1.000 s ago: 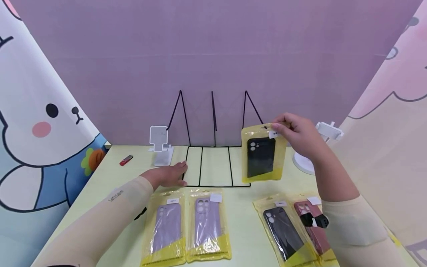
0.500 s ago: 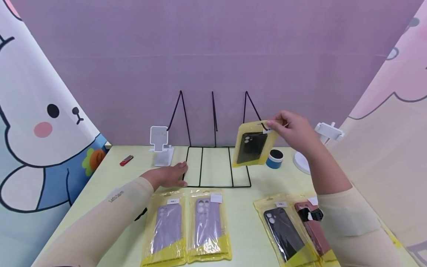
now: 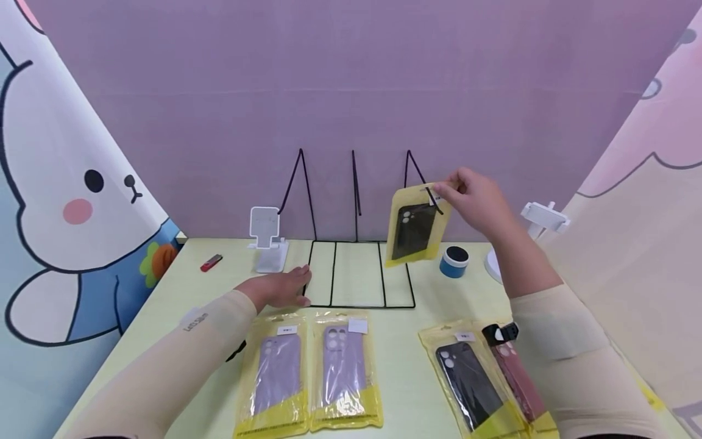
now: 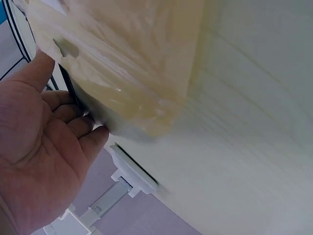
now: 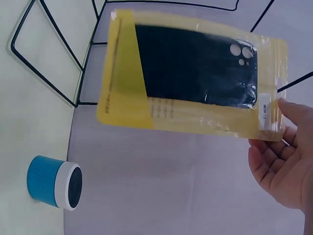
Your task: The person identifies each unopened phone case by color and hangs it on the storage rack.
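Note:
My right hand (image 3: 471, 198) pinches the top of a yellow packet holding a black phone case (image 3: 414, 227) (image 5: 190, 73). The packet hangs upright by the right divider of a black wire rack (image 3: 356, 268), just above its rightmost slot. My left hand (image 3: 280, 288) lies flat on the pale green table with straight fingers touching the rack's left front corner; in the left wrist view its fingertips (image 4: 93, 134) meet the black wire.
Two packets with lilac cases (image 3: 307, 372) lie in front of the rack. A black-case packet (image 3: 468, 381) and a pink-case packet (image 3: 518, 381) lie at right. A white phone stand (image 3: 265, 241), a red stick (image 3: 211, 263), a blue can (image 3: 454, 261) (image 5: 54, 182) and a white lamp base (image 3: 496, 268) stand around.
My right hand lifted the black-case packet up and back toward the rack's right divider, uncovering the blue can. The left hand stayed on the rack's corner.

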A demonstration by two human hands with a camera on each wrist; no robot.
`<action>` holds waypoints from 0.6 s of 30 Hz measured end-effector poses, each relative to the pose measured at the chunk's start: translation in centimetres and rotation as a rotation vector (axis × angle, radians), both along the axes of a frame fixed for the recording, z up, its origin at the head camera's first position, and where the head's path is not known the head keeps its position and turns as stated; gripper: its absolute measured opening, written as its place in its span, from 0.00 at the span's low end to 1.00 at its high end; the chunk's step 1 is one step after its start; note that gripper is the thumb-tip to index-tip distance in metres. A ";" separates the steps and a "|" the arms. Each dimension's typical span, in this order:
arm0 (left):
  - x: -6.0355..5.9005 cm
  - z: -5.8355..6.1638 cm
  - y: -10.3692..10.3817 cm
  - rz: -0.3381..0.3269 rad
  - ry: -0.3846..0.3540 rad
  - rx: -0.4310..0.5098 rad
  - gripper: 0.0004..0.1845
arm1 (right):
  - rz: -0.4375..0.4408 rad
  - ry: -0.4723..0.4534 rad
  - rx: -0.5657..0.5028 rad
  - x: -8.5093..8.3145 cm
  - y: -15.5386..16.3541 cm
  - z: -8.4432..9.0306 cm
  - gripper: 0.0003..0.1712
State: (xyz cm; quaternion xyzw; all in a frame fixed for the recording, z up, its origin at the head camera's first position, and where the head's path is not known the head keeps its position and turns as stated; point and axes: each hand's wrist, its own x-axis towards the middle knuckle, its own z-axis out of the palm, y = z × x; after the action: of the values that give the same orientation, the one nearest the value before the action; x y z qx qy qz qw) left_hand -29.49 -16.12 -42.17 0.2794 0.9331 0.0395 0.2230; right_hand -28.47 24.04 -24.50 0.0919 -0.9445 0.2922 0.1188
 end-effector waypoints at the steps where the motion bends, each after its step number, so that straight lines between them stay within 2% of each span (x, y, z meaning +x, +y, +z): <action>1: 0.0 0.0 0.0 -0.003 0.002 0.001 0.45 | -0.006 -0.002 -0.005 -0.3 0.0 0.0 0.31; 7: 0.1 0.0 0.2 0.009 0.010 -0.003 0.45 | -0.022 -0.019 -0.002 -1.8 -0.2 0.4 0.32; 18: 0.1 0.5 0.7 0.074 -0.036 -0.017 0.46 | -0.053 -0.061 0.041 -4.3 -0.8 1.2 0.34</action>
State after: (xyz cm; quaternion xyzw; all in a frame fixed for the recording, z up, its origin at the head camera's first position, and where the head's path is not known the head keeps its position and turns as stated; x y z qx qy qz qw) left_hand -29.43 -15.45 -41.72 0.2420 0.9389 0.0447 0.2407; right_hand -32.78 23.25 -23.25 0.0606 -0.9555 0.2722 0.0958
